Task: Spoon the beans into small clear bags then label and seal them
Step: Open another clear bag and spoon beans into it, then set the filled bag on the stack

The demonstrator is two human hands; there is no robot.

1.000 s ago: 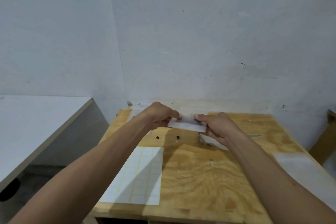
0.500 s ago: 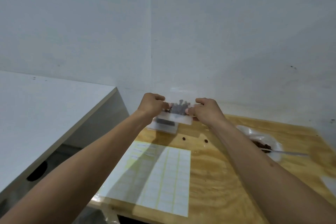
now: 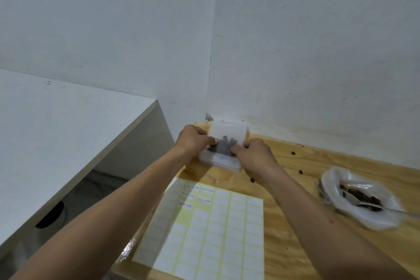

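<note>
We hold small bag of beans (image 3: 225, 143) up.
Left hand (image 3: 193, 140) and right hand (image 3: 254, 154) fingers pinch its sides above stack of bags (image 3: 219, 161) on surface (image 3: 295, 223).

hands (image 3: 225, 146) now lower with the small bag (image 3: 227, 143), just above the bag stack (image 3: 219, 161)

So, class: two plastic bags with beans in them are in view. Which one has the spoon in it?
The open bag lying on the table's right side; the spoon rests inside. The small bag is held in both hands.
</note>
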